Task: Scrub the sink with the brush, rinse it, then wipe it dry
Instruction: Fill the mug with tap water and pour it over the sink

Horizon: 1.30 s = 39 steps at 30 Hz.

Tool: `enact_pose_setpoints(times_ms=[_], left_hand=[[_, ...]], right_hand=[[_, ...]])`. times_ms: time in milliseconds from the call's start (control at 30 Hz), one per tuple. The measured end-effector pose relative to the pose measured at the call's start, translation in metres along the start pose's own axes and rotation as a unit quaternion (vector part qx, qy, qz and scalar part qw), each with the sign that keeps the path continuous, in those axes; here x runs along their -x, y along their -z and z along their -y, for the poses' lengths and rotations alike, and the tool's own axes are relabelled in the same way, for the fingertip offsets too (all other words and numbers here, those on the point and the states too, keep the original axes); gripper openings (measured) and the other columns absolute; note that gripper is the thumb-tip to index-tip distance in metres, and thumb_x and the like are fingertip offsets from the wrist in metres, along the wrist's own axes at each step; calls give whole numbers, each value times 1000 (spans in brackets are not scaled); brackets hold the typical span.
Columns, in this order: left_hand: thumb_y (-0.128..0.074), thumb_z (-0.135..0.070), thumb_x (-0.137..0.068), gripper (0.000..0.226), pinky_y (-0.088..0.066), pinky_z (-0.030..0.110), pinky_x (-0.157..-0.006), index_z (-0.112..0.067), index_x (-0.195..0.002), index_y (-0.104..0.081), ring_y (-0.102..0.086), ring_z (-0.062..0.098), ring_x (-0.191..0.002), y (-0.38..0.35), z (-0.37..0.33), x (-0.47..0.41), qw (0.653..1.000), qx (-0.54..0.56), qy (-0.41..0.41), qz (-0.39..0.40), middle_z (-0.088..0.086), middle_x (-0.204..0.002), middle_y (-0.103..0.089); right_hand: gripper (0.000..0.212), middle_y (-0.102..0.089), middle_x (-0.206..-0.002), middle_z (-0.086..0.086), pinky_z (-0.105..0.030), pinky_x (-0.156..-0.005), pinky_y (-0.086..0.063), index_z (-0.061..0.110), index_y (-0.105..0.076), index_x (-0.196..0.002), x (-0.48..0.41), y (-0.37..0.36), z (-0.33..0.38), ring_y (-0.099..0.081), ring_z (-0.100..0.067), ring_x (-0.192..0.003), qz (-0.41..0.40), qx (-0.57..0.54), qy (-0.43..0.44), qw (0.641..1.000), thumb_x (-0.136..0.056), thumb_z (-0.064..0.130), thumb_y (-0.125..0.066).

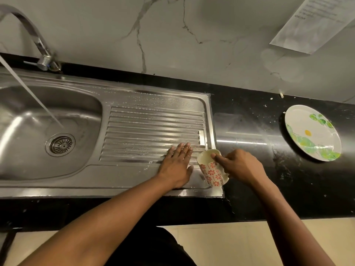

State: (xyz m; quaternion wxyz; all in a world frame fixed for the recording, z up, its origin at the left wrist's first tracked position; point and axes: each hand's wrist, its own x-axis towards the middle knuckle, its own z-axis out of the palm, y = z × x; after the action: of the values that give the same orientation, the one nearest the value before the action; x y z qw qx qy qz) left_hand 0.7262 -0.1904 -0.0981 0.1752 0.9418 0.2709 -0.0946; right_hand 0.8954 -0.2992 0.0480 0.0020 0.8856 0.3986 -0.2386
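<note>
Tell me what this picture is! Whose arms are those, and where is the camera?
There is no machine here: those are a person's own two arms. The camera sits on their head and looks down, so you see what they see. There is only this one picture. The left hand lies flat, fingers straight, on the ribbed draining board of a steel sink. The right hand grips a tilted cup with red flowers at the sink's right edge, with a fingertip inside its rim. On the left, the tap runs water into the basin, near the drain. A plate with green leaves lies on the black counter to the right.
</note>
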Motion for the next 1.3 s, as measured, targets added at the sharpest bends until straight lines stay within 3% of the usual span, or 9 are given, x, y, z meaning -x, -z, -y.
enact_pose_setpoints(times_ms=[100, 200, 433, 500, 633, 800, 967, 1133, 1300], left_hand=[[-15, -58, -106, 78, 7, 51, -128, -14, -162, 15, 25, 26, -155, -5, -1, 10, 1000, 14, 24, 2, 7, -165, 27], [-16, -58, -106, 77, 7, 52, -128, -15, -162, 14, 26, 24, -155, -6, -7, 7, 1000, 15, -16, 16, 7, -167, 25], [-22, -47, -106, 68, 1, 54, -128, -13, -165, -10, 9, 23, -160, 7, -3, -9, 999, -11, -30, 16, 6, -174, -7], [-23, -47, -106, 67, -1, 54, -128, -14, -164, -14, 10, 24, -160, 10, 4, -6, 1000, 3, -16, 4, 6, -174, -8], [-17, -52, -107, 70, 2, 51, -129, -17, -165, 1, 16, 24, -158, 7, 28, 11, 999, 6, 24, -28, 4, -172, 11], [-12, -54, -107, 71, 8, 47, -129, -16, -164, 9, 20, 20, -157, -6, 54, 40, 995, 28, 86, -46, 3, -171, 19], [-14, -54, -107, 74, 11, 47, -128, -13, -163, 13, 22, 23, -157, 2, 51, 32, 993, 48, 107, -30, 6, -169, 23], [-16, -49, -109, 70, 3, 46, -129, -14, -164, 11, 17, 21, -158, 16, 69, 28, 993, 47, 105, -17, 4, -171, 20], [-16, -50, -108, 70, 7, 44, -129, -18, -165, 9, 18, 21, -158, 14, 102, 55, 987, 28, 148, -47, 2, -171, 19]], right_hand=[[70, -73, -62, 3, -37, -67, -63, 17, -73, -68, -2, 4, -9, -72, -14, -59, 0, -6, -15, 1000, -93, 77, -47], [62, -74, -70, 4, -40, -74, -63, 18, -73, -75, -9, 10, -3, -73, -16, -64, -3, 14, -26, 1000, -97, 70, -47], [53, -73, -89, -8, -38, -76, -57, 15, -70, -89, -27, 5, 54, -68, -28, -79, -72, 63, 23, 995, -98, 63, -48], [53, -73, -86, -6, -37, -75, -58, 16, -69, -87, -29, 3, 63, -69, -27, -77, -49, 61, 41, 996, -99, 64, -48], [55, -75, -73, 1, -41, -75, -63, 19, -70, -78, -26, -1, 55, -74, -17, -67, 21, 56, 55, 997, -96, 68, -51], [44, -77, -74, 1, -37, -71, -65, 14, -73, -91, -22, 11, 32, -75, -12, -58, 99, -65, 12, 993, -103, 53, -55], [38, -78, -87, -4, -45, -76, -65, 16, -71, -94, -36, 12, 42, -76, -18, -65, 38, -46, -16, 998, -102, 48, -53], [40, -73, -104, -12, -33, -73, -47, 11, -69, -107, -33, -2, 101, -67, -32, -88, -74, 85, 72, 991, -100, 45, -49], [34, -73, -107, -13, -35, -72, -43, 12, -70, -107, -22, -16, 151, -69, -37, -96, -82, 144, 160, 973, -96, 39, -51]])
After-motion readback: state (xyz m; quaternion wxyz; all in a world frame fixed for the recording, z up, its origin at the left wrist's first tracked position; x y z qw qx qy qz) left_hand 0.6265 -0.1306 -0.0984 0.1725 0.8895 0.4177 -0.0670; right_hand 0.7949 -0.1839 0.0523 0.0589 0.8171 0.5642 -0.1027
